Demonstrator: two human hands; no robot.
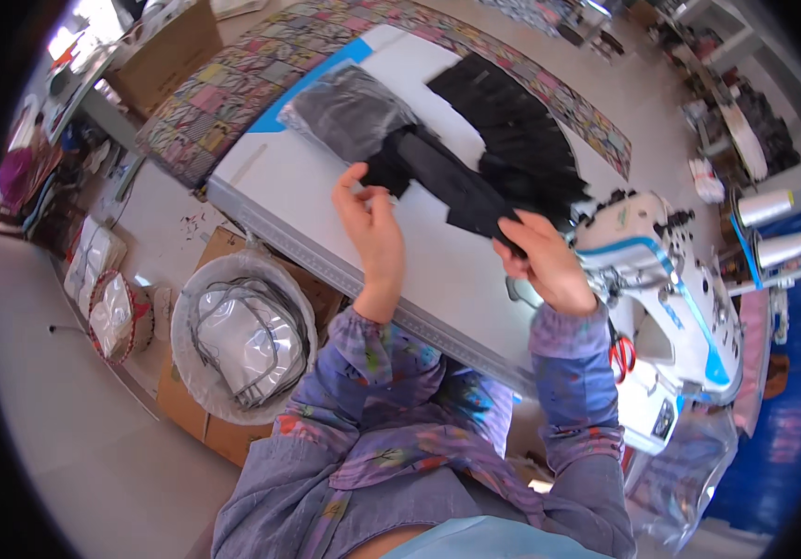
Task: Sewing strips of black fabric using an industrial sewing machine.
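Observation:
A dark, flat black fabric piece (461,182) stretches slantwise over the white sewing table (302,210). My right hand (549,261) is closed on its near right end, thumb on top. At the other end, my left hand (372,233) has curled fingers at a loose black edge, which it seems to pinch between thumb and fingertips. Behind the left hand lies a clear plastic bag (354,107) with dark contents. A fanned row of black fabric pieces (512,112) lies beyond the strip, toward the sewing machine.
A white sewing machine (657,270) stands at the right, with red-handled scissors (622,357) beside it. Thread cones (768,207) are farther right. Left of the table, a plastic-lined bin (232,340) sits on cardboard (186,396). Patchwork cloth (205,116) borders the table's far side.

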